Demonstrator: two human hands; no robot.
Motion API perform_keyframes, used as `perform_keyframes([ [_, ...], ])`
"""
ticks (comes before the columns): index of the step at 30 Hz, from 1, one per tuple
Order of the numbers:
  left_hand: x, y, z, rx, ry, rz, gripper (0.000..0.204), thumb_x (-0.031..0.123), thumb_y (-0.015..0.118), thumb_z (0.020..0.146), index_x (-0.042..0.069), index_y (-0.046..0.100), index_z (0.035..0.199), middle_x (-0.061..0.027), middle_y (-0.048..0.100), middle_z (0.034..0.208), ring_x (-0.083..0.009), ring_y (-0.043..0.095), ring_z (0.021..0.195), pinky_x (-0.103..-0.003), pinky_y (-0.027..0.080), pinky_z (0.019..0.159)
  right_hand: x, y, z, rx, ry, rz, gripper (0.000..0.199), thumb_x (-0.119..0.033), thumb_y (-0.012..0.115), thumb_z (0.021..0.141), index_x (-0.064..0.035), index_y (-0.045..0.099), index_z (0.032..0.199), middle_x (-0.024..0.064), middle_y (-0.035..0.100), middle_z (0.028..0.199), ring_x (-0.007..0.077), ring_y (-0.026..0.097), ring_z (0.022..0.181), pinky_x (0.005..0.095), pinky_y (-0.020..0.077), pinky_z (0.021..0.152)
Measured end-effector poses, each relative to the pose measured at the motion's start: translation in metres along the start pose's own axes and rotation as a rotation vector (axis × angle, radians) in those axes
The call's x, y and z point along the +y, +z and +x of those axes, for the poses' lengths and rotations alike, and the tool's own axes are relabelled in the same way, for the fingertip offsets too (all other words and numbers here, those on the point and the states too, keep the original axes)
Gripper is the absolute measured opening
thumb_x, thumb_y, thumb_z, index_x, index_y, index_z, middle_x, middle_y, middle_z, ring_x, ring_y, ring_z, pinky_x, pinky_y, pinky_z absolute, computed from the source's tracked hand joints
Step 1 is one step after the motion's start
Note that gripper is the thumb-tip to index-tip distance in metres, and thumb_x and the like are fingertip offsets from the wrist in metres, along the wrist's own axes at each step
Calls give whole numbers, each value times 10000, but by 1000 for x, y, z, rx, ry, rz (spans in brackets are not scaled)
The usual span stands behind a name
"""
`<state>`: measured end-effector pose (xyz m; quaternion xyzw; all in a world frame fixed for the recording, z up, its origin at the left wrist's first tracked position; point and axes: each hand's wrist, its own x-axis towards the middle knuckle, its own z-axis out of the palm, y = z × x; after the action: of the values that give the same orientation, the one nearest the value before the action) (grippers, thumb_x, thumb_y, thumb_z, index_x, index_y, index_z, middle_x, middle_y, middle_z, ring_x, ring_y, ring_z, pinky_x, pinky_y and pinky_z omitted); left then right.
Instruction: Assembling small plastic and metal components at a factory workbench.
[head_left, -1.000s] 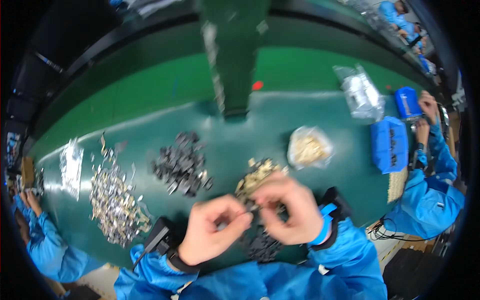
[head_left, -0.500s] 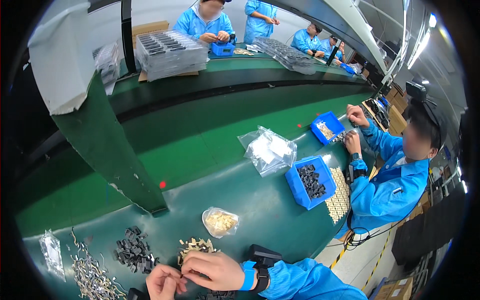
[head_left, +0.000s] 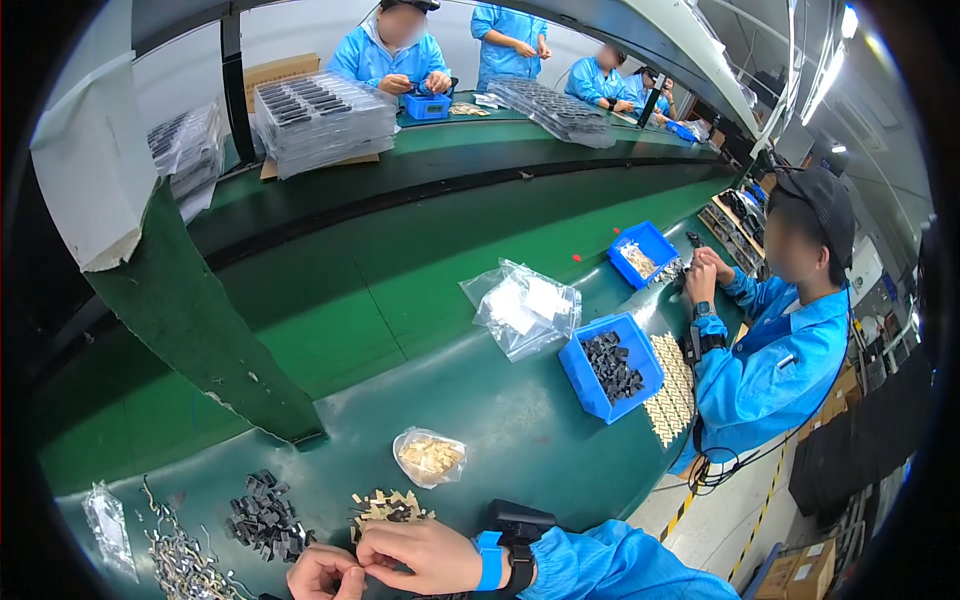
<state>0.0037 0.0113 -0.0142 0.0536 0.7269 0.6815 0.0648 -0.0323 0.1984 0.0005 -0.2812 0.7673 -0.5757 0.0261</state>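
On the green workbench [head_left: 480, 430], your left hand [head_left: 322, 573] and right hand [head_left: 425, 553] pinch one small part together, too tiny to identify; tan clips [head_left: 385, 505] lie at 12 o'clock.

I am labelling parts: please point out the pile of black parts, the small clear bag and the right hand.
pile of black parts [head_left: 264, 524], head view, pile's middle
small clear bag [head_left: 430, 457], head view, bag's middle
right hand [head_left: 420, 553], head view, back of hand

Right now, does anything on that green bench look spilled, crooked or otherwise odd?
Nothing stands out. The black parts, the silvery metal pieces and the tan pieces lie in loose heaps on the green bench. The right hand and left hand meet at the lower edge; anything between them is hidden.
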Motion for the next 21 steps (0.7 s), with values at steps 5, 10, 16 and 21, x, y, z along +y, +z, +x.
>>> perform_keyframes([
  [5, 4, 2, 0, 9, -4, -64, 57, 10, 573, 916, 29, 519, 917, -28, 552, 865, -65, 493, 666, -187, 399, 611, 7, 5, -3, -75, 115, 144, 105, -104, 612, 820, -73, 527, 873, 60, 535, 785, 228, 561, 650, 331, 453, 564],
  [10, 6, 3, 1, 24, -23, -115, 52, 14, 563, 922, 35, 515, 923, -25, 555, 831, -63, 489, 660, -183, 390, 596, 10, 4, -1, -82, 145, 192, 102, -83, 601, 837, -61, 515, 887, 52, 536, 787, 195, 553, 619, 310, 445, 547],
  [16, 6, 7, 3, 78, -110, -127, 58, 5, 565, 920, 38, 525, 946, -9, 559, 794, -55, 489, 629, -172, 386, 570, 12, 3, 1, -99, 143, 214, 116, -86, 603, 821, -54, 511, 883, 47, 535, 752, 191, 536, 602, 305, 434, 546],
  [21, 1, 8, 4, 123, -67, -103, 74, 5, 577, 917, 26, 538, 976, 3, 559, 751, -52, 491, 609, -174, 390, 558, 12, 5, -2, -100, 156, 221, 103, -112, 611, 822, -62, 526, 850, 63, 541, 739, 218, 551, 611, 327, 437, 546],
])
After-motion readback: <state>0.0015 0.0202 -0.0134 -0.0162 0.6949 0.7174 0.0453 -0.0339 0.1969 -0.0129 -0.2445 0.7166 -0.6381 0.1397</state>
